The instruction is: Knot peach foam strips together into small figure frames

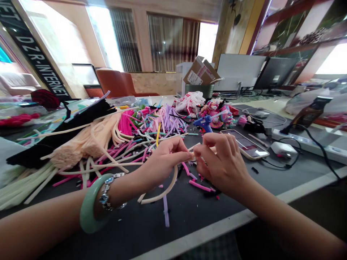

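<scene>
My left hand (165,157), with a green bangle and a jewelled bracelet at its wrist, pinches a cream fuzzy stem near the middle of the view. Part of the cream stem (172,186) curves down from the fingers toward the dark table (195,213). Close beside it, my right hand (221,157) has its fingers curled and pinches the same pale piece, whose end shows between the two hands. Just below lie cut pink pieces (200,186) and a lilac piece (166,211). The fingertips cover most of the held part.
Bundles of cream stems (89,141) and many coloured stems fill the left and centre. Behind my right hand are a blue glue gun (204,122) and a phone (245,144). A power strip (311,144) with cables lies at right, near a dark bottle (311,110).
</scene>
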Tool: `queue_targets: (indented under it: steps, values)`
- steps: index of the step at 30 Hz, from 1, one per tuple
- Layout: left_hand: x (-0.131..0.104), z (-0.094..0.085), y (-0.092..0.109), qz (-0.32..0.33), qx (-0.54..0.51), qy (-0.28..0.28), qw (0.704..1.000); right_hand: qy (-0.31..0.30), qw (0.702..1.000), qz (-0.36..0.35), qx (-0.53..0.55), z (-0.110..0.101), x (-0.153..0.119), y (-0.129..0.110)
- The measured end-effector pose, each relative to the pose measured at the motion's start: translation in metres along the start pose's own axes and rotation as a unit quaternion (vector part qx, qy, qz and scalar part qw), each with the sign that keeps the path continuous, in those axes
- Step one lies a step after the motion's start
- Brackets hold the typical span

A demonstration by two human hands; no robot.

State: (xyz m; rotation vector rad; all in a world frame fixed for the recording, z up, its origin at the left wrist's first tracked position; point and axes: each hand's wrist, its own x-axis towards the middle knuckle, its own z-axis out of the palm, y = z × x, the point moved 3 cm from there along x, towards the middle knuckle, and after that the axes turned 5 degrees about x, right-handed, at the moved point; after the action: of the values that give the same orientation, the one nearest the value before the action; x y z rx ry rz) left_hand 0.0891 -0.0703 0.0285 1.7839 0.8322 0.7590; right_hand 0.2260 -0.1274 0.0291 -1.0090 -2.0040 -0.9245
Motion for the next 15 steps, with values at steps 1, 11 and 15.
queue_targets:
  steps: [1,11,15]
  values:
    - [0.001,-0.001,-0.001,-0.003,-0.001,0.005,1.0,0.0,1.0,0.007,0.006,0.0,0.0,0.0]
    - [0.011,-0.008,-0.01,-0.017,-0.02,0.048,0.998,0.015,0.997,0.054,0.054,-0.008,0.001,0.007]
    - [0.012,-0.008,-0.011,-0.029,-0.024,0.048,0.998,0.039,0.994,0.065,0.082,-0.012,0.002,0.008]
